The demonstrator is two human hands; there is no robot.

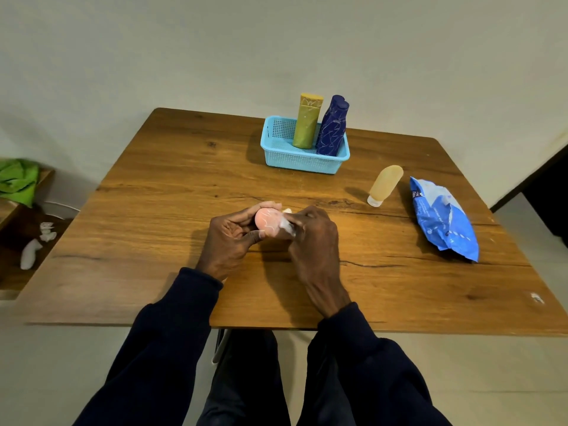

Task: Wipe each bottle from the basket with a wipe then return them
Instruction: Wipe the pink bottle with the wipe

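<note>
My left hand (pixel 229 238) grips a small pink bottle (pixel 268 222) above the middle of the wooden table (pixel 153 210). Pressed against the bottle's right side is a white wipe (pixel 288 226), pinched in my right hand (pixel 313 238). At the back stands a light blue basket (pixel 302 162) with a yellow-green bottle (pixel 306 121) and a dark blue bottle (pixel 332 126) upright inside it. A pale orange bottle (pixel 385 184) stands cap-down on the table, right of the basket.
A blue pack of wipes (pixel 442 216) lies near the table's right edge. On the floor to the left are crumpled white wipes (pixel 33 247) and a green cloth (pixel 18 181) on a low shelf. A wall stands behind the table.
</note>
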